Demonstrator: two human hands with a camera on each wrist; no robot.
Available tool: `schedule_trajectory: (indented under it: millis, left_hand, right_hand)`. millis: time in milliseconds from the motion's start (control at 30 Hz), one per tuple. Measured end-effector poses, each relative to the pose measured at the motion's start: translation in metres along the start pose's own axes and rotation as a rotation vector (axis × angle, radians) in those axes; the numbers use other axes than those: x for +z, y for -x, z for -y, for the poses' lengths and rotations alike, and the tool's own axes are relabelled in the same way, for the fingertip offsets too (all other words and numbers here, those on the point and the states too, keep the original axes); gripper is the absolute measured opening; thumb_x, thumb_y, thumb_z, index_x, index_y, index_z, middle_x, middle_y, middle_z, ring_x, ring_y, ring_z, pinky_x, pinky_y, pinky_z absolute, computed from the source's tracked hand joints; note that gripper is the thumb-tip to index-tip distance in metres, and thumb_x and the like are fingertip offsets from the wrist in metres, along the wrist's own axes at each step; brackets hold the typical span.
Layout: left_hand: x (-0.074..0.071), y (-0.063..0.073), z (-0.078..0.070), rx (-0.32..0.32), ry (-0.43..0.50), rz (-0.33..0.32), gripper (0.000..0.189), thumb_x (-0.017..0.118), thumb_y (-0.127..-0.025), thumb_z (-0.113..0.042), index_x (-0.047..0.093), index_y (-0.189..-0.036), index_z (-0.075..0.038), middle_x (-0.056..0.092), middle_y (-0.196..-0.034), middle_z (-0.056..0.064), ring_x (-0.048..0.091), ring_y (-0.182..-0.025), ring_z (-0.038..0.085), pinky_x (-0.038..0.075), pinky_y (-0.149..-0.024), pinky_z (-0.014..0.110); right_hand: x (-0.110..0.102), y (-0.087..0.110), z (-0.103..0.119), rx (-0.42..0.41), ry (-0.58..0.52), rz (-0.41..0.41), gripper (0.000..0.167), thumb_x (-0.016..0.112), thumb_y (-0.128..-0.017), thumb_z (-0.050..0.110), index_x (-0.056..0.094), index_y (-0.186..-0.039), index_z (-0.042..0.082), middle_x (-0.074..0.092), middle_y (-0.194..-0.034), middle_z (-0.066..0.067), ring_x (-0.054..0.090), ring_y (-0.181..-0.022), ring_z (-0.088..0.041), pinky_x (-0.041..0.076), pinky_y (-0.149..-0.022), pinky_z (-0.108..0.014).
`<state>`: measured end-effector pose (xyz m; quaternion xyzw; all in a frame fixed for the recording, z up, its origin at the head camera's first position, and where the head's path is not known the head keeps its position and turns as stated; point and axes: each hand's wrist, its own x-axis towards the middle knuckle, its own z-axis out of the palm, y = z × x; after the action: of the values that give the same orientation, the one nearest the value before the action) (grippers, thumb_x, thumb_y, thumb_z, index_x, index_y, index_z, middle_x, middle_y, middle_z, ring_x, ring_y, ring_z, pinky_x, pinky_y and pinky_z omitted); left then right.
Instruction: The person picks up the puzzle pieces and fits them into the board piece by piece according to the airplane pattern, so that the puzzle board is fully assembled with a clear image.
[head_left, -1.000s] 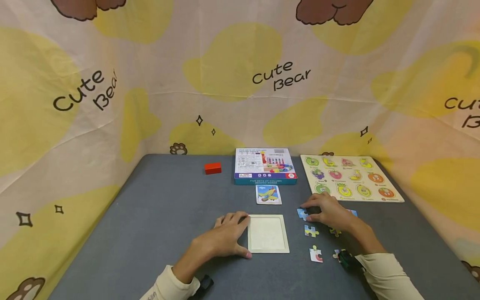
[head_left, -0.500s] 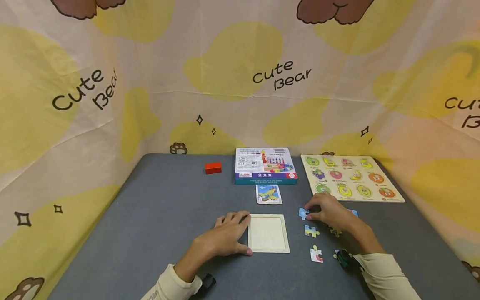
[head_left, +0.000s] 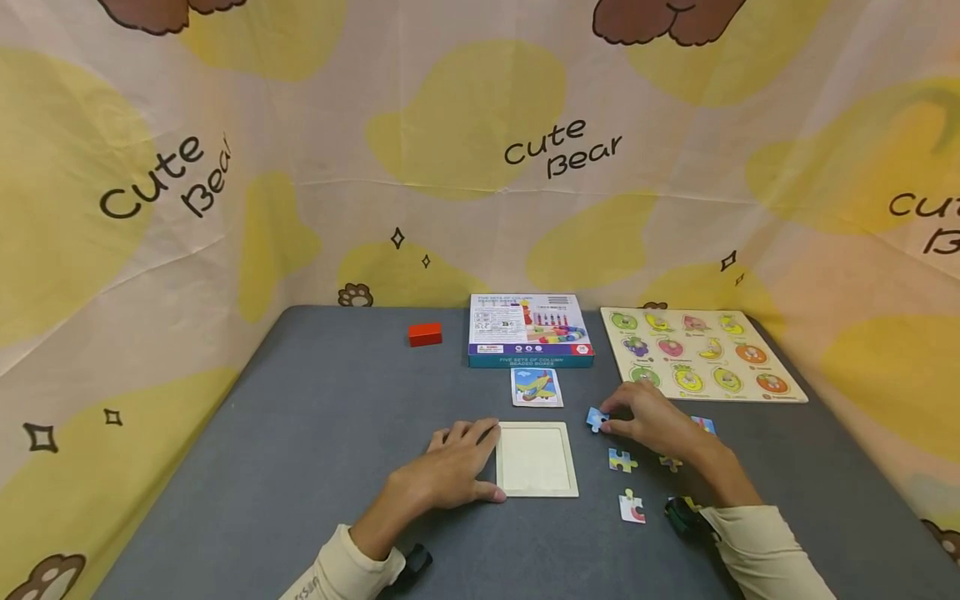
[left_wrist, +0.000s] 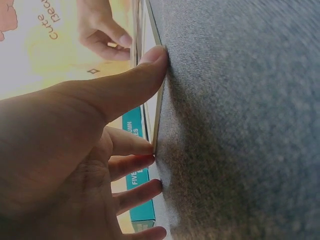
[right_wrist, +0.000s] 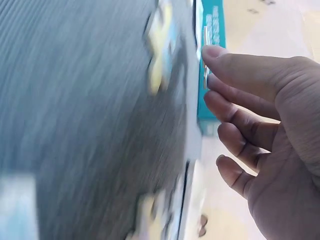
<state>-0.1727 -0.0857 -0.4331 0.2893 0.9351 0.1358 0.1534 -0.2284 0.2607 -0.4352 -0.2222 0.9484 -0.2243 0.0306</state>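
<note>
In the head view my left hand (head_left: 446, 475) lies at the left side of a pale square puzzle tray (head_left: 574, 458). Its thumb touches the near corner and its index finger the far one, the fingers spread and fairly straight. My right hand (head_left: 663, 425) pinches a blue jigsaw piece (head_left: 596, 419) between thumb and index finger, to the right of the tray's far corner. In the right wrist view that piece (right_wrist: 205, 37) shows edge-on at the fingertips, raised off the table. Below the hand lie a yellow-and-blue piece (head_left: 622, 460) and a white-and-red piece (head_left: 632, 507).
More jigsaw pieces lie near the right forearm, one (head_left: 703, 424) partly hidden. Behind the tray are an airplane picture card (head_left: 536, 387), a bead-set box (head_left: 531, 332) and a red block (head_left: 425, 335). A fruit board (head_left: 705, 354) occupies the back right.
My right hand has lifted the blue jigsaw piece and carried it slightly left toward the tray. The tray has shifted a little away from me, with my left hand still at its side.
</note>
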Motion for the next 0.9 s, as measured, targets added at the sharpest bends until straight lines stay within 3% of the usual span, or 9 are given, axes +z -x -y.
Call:
schedule_trajectory:
  millis: [400,600,800,900]
  left_hand:
    - [-0.003,0.000,0.000,-0.007,0.024,-0.003,0.094,0.075,-0.096,-0.053,0.034,-0.166,-0.007,0.033,-0.171,0.007,0.035,-0.150,0.034,0.027,-0.120,0.064]
    - [-0.004,0.002,0.001,-0.006,0.038,-0.008,0.093,0.075,-0.095,-0.054,0.036,-0.165,-0.007,0.035,-0.171,0.007,0.037,-0.149,0.034,0.029,-0.118,0.064]
    - [-0.004,0.002,0.002,0.004,0.044,-0.012,0.093,0.076,-0.095,-0.053,0.036,-0.165,-0.007,0.036,-0.171,0.006,0.039,-0.148,0.034,0.030,-0.118,0.064]
    - [-0.004,0.002,0.002,0.003,0.050,-0.007,0.092,0.075,-0.096,-0.052,0.036,-0.165,-0.008,0.035,-0.171,0.005,0.038,-0.148,0.034,0.029,-0.119,0.064]
  right_hand:
    - [0.021,-0.026,0.056,-0.088,-0.004,0.040,0.019,0.083,-0.094,0.025,0.082,-0.109,0.013,0.069,-0.107,0.003,0.049,-0.103,-0.017,0.044,-0.091,-0.042]
    - [0.038,-0.038,0.075,-0.192,0.021,0.056,0.017,0.082,-0.093,0.021,0.083,-0.107,0.010,0.073,-0.108,0.000,0.052,-0.102,-0.019,0.045,-0.090,-0.042]
    - [0.047,-0.045,0.088,-0.281,0.031,0.053,0.016,0.083,-0.092,0.017,0.082,-0.104,0.007,0.073,-0.108,-0.005,0.060,-0.110,-0.028,0.044,-0.107,-0.056]
    - [0.050,-0.047,0.090,-0.309,0.044,0.046,0.013,0.082,-0.093,0.016,0.082,-0.102,0.007,0.074,-0.107,-0.005,0.063,-0.113,-0.030,0.044,-0.110,-0.058]
